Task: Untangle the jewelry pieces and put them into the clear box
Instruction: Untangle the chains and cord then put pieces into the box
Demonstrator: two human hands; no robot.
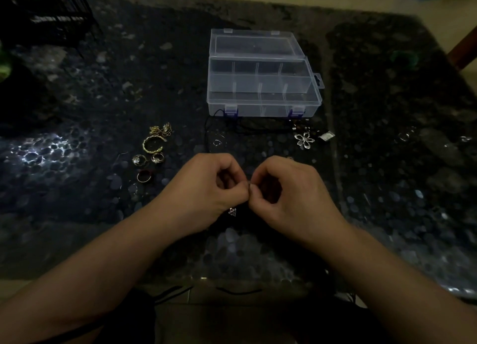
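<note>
Both my forearms come in from the bottom edge, and my left hand (206, 186) and right hand (289, 188) meet over the dark pebble-pattern table (387, 163). All fingers are curled in narrow, and the thumb and forefinger tips of the two hands almost touch, pinching something very thin between them; it is too fine and too dark for me to see clearly. Just under the hands, at about 6 o'clock from the fingertips, a small silver pendant (232, 211) hangs.

At 12 o'clock from my hands, well apart, stands the clear box (263, 96) with its lid open and leaning back; I see dividers inside. A black cord (232, 127) lies just in front of the box. At 1 o'clock is a silver flower pendant (304, 139). At 10 o'clock lies the gold group: a twisted gold bangle (152, 145), small gold pieces (161, 130) behind it, two rings (148, 159) nearer to me, and one ring with a red part (144, 176) nearest. A small silver ring (218, 141) lies at 12 o'clock, between my hands and the box.
</note>
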